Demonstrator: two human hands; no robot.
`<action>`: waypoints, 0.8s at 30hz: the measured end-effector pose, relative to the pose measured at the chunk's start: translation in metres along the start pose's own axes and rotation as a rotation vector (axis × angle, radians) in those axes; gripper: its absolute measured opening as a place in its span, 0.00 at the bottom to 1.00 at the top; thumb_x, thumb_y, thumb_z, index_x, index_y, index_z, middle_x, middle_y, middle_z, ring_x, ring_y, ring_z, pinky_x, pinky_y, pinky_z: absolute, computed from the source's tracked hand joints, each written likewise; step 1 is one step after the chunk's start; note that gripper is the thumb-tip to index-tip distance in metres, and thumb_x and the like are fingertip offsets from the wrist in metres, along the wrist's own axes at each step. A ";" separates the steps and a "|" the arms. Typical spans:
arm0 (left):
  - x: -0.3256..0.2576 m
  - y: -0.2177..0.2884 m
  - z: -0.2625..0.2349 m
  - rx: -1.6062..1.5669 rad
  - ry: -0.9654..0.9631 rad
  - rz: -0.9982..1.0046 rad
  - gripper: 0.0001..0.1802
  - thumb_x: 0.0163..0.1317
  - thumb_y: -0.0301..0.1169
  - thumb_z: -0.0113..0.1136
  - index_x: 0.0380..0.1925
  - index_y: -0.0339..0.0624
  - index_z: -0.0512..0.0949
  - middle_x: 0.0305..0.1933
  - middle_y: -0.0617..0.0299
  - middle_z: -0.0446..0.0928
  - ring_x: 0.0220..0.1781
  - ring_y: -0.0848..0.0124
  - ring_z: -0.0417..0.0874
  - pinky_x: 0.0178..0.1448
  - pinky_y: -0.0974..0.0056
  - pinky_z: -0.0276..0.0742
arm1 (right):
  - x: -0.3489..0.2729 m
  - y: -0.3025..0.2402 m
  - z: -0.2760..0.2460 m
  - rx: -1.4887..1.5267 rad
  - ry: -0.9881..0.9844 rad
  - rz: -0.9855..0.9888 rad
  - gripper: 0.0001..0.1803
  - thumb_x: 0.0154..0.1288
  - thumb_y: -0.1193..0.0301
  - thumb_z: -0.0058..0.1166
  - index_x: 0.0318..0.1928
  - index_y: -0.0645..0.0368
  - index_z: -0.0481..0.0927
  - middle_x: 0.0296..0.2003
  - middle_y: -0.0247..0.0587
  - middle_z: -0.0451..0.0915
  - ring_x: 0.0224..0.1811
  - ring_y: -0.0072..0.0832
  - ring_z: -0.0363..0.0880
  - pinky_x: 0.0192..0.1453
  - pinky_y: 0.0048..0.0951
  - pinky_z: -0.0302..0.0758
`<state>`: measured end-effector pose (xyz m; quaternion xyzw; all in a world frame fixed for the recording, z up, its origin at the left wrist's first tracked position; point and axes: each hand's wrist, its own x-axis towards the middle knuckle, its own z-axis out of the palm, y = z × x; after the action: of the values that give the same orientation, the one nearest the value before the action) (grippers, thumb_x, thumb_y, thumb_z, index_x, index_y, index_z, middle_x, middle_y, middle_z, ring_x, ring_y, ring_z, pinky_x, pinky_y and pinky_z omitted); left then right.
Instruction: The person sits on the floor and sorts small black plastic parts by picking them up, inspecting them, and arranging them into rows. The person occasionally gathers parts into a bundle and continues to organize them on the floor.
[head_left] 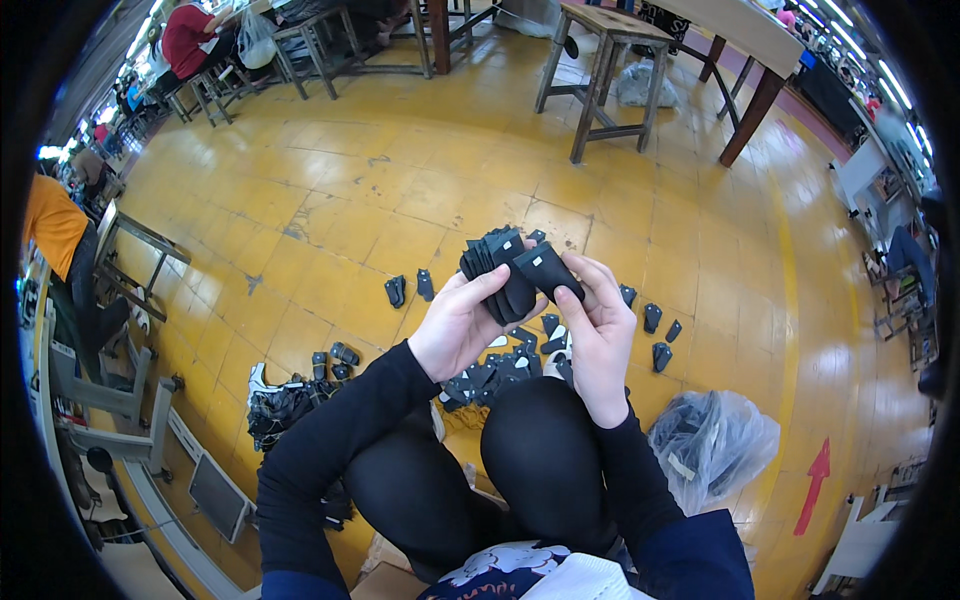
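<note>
Lower centre of the frame, two black-clad knees (540, 450) rise up, and just above them both hands meet at mid-frame. The left hand (462, 325) is clenched round a fanned stack of black pieces (497, 265), thumb pressed across its front. The right hand (598, 320) pinches a single black piece (547, 268) against that stack; it is flat, dark and matte, with a small pale tag near its upper end. Beneath the hands, loose black pieces (500, 375) litter the yellow tiled floor (400, 200), more scattered to the right. Lower right sits a clear plastic bag (712, 440). Farther off, upper frame, a wooden stool (607, 75) stands beside a table leg.
</note>
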<state>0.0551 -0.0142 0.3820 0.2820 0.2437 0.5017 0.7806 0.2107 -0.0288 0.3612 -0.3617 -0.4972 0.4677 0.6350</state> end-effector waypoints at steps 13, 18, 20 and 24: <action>0.011 -0.004 -0.012 0.217 0.015 0.045 0.16 0.65 0.29 0.55 0.52 0.38 0.71 0.52 0.54 0.77 0.53 0.67 0.79 0.58 0.61 0.76 | 0.001 0.012 -0.006 -0.095 0.013 0.080 0.09 0.61 0.84 0.54 0.42 0.66 0.74 0.37 0.33 0.75 0.42 0.17 0.75 0.48 0.18 0.71; 0.012 -0.004 -0.012 0.271 0.054 -0.014 0.17 0.67 0.32 0.51 0.54 0.40 0.70 0.51 0.55 0.77 0.52 0.67 0.80 0.57 0.60 0.77 | -0.002 0.019 -0.014 -0.140 0.013 0.080 0.07 0.61 0.83 0.54 0.38 0.62 0.72 0.33 0.30 0.75 0.37 0.14 0.73 0.43 0.16 0.70; 0.011 -0.001 -0.008 0.202 0.085 -0.104 0.17 0.68 0.35 0.49 0.55 0.41 0.70 0.52 0.56 0.77 0.52 0.67 0.80 0.56 0.59 0.77 | -0.002 0.015 -0.014 0.016 0.075 0.119 0.07 0.61 0.83 0.55 0.38 0.62 0.72 0.33 0.29 0.74 0.36 0.14 0.73 0.43 0.16 0.70; 0.012 -0.001 -0.008 0.099 0.141 -0.275 0.19 0.68 0.40 0.46 0.55 0.46 0.70 0.53 0.61 0.77 0.53 0.68 0.79 0.54 0.55 0.77 | 0.010 0.018 -0.015 0.219 0.066 0.182 0.08 0.60 0.83 0.56 0.38 0.60 0.72 0.33 0.29 0.74 0.36 0.15 0.72 0.44 0.17 0.69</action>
<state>0.0554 -0.0018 0.3745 0.2484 0.3586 0.3961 0.8080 0.2213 -0.0137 0.3436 -0.3489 -0.3871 0.5626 0.6418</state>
